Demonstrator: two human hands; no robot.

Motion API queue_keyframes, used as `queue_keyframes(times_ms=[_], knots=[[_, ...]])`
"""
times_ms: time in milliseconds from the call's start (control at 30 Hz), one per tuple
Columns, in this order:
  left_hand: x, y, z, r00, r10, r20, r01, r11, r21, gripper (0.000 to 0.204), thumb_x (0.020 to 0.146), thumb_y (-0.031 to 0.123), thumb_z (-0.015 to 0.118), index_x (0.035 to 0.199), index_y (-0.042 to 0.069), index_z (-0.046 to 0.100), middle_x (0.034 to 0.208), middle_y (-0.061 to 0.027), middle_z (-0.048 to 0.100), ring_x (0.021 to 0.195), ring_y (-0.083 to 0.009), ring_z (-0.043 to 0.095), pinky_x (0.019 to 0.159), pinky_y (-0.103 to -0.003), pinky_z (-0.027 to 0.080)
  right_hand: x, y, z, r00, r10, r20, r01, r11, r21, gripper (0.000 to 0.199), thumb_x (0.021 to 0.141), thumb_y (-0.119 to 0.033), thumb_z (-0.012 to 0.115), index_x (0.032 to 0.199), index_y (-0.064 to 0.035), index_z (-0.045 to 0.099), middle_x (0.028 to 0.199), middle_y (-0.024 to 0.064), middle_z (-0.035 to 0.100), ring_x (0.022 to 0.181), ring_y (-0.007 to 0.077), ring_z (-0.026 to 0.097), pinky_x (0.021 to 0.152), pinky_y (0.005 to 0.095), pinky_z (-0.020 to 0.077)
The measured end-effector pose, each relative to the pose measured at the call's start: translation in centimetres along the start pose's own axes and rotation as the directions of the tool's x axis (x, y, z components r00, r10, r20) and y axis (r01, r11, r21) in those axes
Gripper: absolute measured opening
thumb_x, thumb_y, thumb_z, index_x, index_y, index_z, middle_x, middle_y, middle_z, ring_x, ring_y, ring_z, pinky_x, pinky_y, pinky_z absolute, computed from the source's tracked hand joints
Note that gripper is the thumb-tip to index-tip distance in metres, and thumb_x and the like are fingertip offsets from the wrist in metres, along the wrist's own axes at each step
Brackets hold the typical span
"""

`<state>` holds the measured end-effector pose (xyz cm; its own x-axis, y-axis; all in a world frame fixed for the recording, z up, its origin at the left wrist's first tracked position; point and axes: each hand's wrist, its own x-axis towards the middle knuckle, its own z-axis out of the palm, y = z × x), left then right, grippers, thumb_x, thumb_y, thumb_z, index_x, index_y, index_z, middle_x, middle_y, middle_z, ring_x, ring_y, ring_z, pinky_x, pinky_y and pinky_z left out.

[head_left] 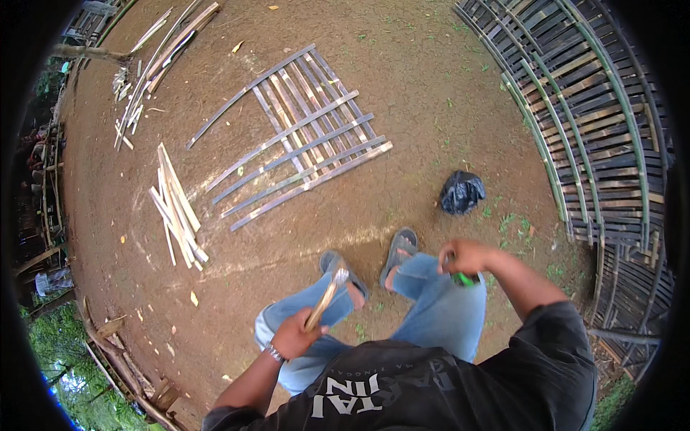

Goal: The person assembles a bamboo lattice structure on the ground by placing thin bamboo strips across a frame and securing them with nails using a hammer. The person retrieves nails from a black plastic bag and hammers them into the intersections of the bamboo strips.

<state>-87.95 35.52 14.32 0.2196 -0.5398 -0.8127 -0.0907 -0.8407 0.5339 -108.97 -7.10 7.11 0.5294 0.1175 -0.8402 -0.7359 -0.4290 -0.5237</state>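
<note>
My left hand [295,336], with a metal watch on its wrist, is closed around the wooden handle of a hammer [323,304]. Its metal head points away from me, above my left leg. By my right knee, my right hand [460,257] is curled, fingers downward. A small bright green object [466,279] with a dark part shows under those fingers; its kind is not clear. Ahead on the ground lies a partly slatted bamboo panel [309,133]. Slats cross its long strips closely on the far right side, while the strips' left ends stick out bare.
A black plastic bag [462,192] stands on the dirt right of my sandals. Loose bamboo slats [175,208] lie left of the panel, with longer strips [176,47] farther back. Finished-looking bamboo panels [582,115] lean or lie along the right. A log [115,366] edges the left.
</note>
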Motion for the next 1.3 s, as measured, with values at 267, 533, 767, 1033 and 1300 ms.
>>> queue_keyframes(times_ms=[267, 533, 767, 1033, 1300], knots=[[32.9, -3.0, 8.1, 0.959, 0.056, -0.276, -0.09, 0.99, -0.112, 0.047, 0.088, 0.037, 0.076, 0.111, 0.0, 0.06, 0.079, -0.013, 0.061, 0.071, -0.024, 0.06, 0.068, -0.039, 0.05, 29.9, 14.7, -6.6, 0.965, 0.107, -0.238, -0.192, 0.908, -0.372, 0.073, 0.071, -0.048, 0.082, 0.123, -0.0004, 0.062, 0.118, 0.0251, 0.068, 0.111, 0.0382, 0.065, 0.096, 0.0432, 0.052], [38.3, -7.2, 11.6, 0.986, -0.046, -0.16, 0.027, 0.993, -0.114, 0.045, 0.089, 0.03, 0.075, 0.119, 0.002, 0.059, 0.083, -0.0118, 0.061, 0.078, -0.0243, 0.062, 0.073, -0.04, 0.051, 35.2, 19.6, -3.2, 0.886, 0.11, -0.45, -0.22, 0.955, -0.2, 0.077, 0.075, -0.048, 0.078, 0.13, 0.0018, 0.056, 0.126, 0.0269, 0.064, 0.119, 0.0414, 0.061, 0.102, 0.0458, 0.0494], [40.6, -8.6, 12.8, 0.967, 0.095, -0.236, -0.047, 0.979, 0.2, 0.047, 0.086, 0.028, 0.077, 0.121, 0.004, 0.057, 0.096, -0.0199, 0.066, 0.09, -0.0375, 0.066, 0.082, -0.046, 0.053, 35.3, 19.8, -3.9, 0.799, 0.232, -0.554, -0.151, 0.971, 0.188, 0.078, 0.079, -0.051, 0.077, 0.133, -0.0002, 0.054, 0.138, 0.0275, 0.053, 0.125, 0.0424, 0.056, 0.104, 0.0463, 0.0476], [44.1, -9.8, 12.7, 0.989, 0.061, -0.135, -0.011, 0.94, 0.342, 0.052, 0.086, 0.028, 0.077, 0.126, 0.004, 0.056, 0.11, -0.0256, 0.067, 0.104, -0.0435, 0.065, 0.087, -0.047, 0.052, 33.9, 20.0, -0.7, 0.328, 0.035, -0.944, -0.017, 0.999, 0.032, 0.062, 0.084, -0.033, 0.08, 0.132, -0.0049, 0.052, 0.137, 0.0205, 0.047, 0.127, 0.0403, 0.051, 0.105, 0.047, 0.0441], [45.3, -2.3, 15.0, 0.866, 0.499, 0.019, -0.499, 0.867, -0.003, 0.048, 0.093, 0.03, 0.068, 0.13, 0.002, 0.054, 0.112, -0.0248, 0.067, 0.105, -0.0421, 0.066, 0.088, -0.046, 0.053, 31.6, 18.6, 11.2, 0.892, -0.267, -0.365, 0.452, 0.485, 0.748, 0.066, 0.095, -0.032, 0.073, 0.148, -0.0024, 0.046, 0.137, 0.0158, 0.058, 0.116, 0.0201, 0.062, 0.092, 0.0372, 0.0547]])
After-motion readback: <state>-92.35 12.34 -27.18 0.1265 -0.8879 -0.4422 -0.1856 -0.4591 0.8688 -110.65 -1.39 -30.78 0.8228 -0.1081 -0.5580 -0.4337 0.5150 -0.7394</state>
